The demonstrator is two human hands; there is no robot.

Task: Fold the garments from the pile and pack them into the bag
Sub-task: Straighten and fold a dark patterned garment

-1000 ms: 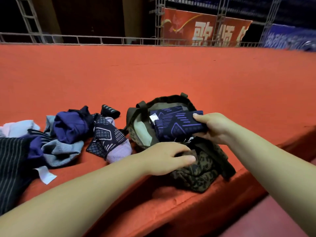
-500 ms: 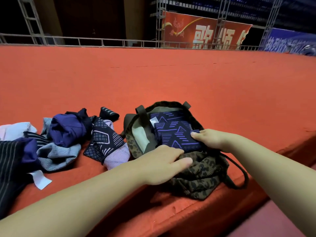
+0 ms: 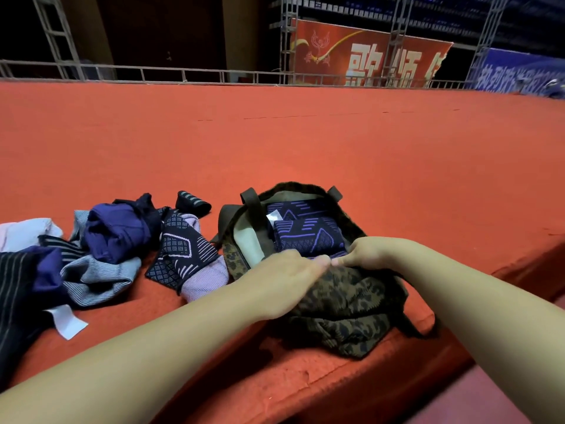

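Since half a second ago the right hand [image 3: 368, 252] has let the folded navy garment with purple line pattern [image 3: 307, 237] settle into the bag and slid left along the near rim, so its fingertips now almost meet those of the left hand [image 3: 287, 283]. Both hands lie on the near edge of the dark leopard-print fabric bag [image 3: 345, 304], the left flat with straight fingers, the right lightly curled over the rim (whether it pinches the cloth I cannot tell). Inside the open bag the folded garment rests on a second piece of the same pattern, with a small white tag [image 3: 273, 216] at its left. A dark strap [image 3: 249, 198] arches over the bag's far left side. To the left of the bag lies the pile of unfolded garments [image 3: 101, 249]: a navy and lilac patterned piece [image 3: 186, 255] nearest, then blue, grey striped and dark striped ones. Everything sits on a red carpeted platform [image 3: 275, 142], near its front edge. Far behind stand a metal railing [image 3: 183, 75] and a red banner [image 3: 360, 53].
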